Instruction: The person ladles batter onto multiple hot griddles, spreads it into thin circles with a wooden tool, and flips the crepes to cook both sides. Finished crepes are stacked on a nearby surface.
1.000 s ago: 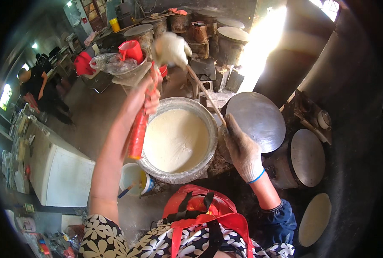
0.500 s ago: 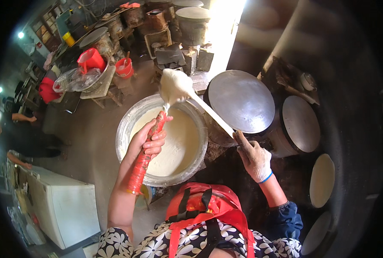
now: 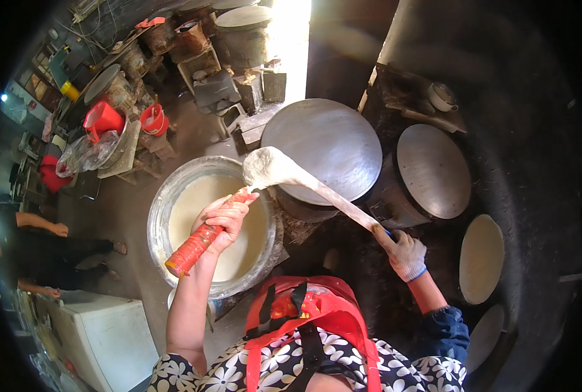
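The left hand (image 3: 224,225), bare, had its fingers wrapped tightly round a red handle (image 3: 193,253) with ridged binding, which slanted up over the pot (image 3: 156,225). The handle's thin upper end seemed to meet the bowl of a ladle (image 3: 265,168), though batter hid the exact contact. The right hand (image 3: 402,251), in a pale glove with dirty fingertips, was closed about the far end of the ladle's long shaft, well to the right of the pot. The shaft ran up and leftward, passing in front of the lower edge of a large metal disc (image 3: 323,144), and the bowl, thickly coated, hung near the pot's upper right rim. Inside the pot lay smooth, cream-coloured batter (image 3: 196,206), and the pot's wide rim was smeared with it. A second metal disc (image 3: 433,171) lay right of the first, with a pale disc (image 3: 482,259) lower down. A blue oversleeve (image 3: 446,332) covered part of the right forearm, and a red apron (image 3: 346,320) hung over a floral top (image 3: 226,375). At the upper left, a red jug (image 3: 103,117) and a plastic bag (image 3: 98,151) sat above a counter (image 3: 129,157), a red bucket (image 3: 154,123) beside them. Another person (image 3: 49,242) in dark clothes stood at the far left, near a white cabinet (image 3: 121,343).
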Demonstrator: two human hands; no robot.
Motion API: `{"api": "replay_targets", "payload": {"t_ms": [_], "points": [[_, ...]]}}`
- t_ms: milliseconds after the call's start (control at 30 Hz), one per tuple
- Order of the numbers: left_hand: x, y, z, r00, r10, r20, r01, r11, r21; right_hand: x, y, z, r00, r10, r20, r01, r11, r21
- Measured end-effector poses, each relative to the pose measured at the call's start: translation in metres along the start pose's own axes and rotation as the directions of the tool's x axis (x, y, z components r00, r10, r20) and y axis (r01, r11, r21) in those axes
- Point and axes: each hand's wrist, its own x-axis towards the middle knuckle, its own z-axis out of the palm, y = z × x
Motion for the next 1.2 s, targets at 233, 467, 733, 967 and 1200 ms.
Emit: {"api": "replay_targets", "payload": {"t_ms": [233, 467, 733, 967, 1200], "points": [[0.138, -0.025, 0.029, 0.988, -0.137, 0.065, 0.138, 0.99, -0.006, -0.036, 0.107, 0.038, 0.987, -0.113, -0.111, 0.103, 0.991, -0.088], [0.265, -0.041, 0.062, 0.994, -0.016, -0.11, 0.032, 0.988, 0.149, 0.0, 0.139, 0.057, 0.968, 0.088, -0.233, -0.001, 0.937, 0.349], [0.362, -0.021, 0.028, 0.804, 0.542, -0.245, -0.015, 0.431, 0.902, 0.092, 0.104, 0.064, 0.956, 0.257, 0.143, -0.268, 0.562, 0.782], [0.378, -0.034, 0.011, 0.671, 0.742, 0.016, 0.001, -0.023, 1.0, 0.102, 0.098, 0.08, 0.913, 0.34, 0.225, -0.39, 0.565, 0.727], [0.366, -0.009, 0.009, 0.674, 0.68, 0.29, 0.144, -0.506, 0.85, 0.133, 0.057, 0.061, 0.912, 0.335, 0.237, -0.388, 0.515, 0.765]]}}
